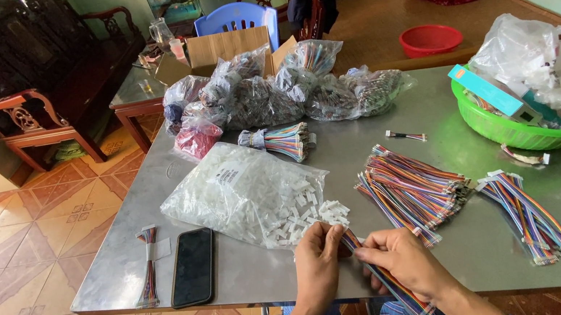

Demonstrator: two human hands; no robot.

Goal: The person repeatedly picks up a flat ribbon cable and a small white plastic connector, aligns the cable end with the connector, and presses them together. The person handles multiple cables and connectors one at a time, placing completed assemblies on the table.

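Meanwhile, our left hand point(318, 256) and right hand point(400, 256) gripped one rainbow-coloured ribbon cable point(385, 278); a finished cable pile point(413, 190) lay nearby, and many loose white plastic connectors point(307, 216) remained.

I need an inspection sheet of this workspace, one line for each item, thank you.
Surface: grey metal table, partly covered.
Job's things: multicoloured ribbon cable held by both hands; small white plastic connectors spilling from a clear bag.
Clutter: black phone; green plastic basket; bags of wires.
Hands: left hand and right hand both pinch the cable.
Cables: two loose bundles at the right, one small bundle beside the phone.
Surroundings: tiled floor, dark wooden bench, blue plastic chair.
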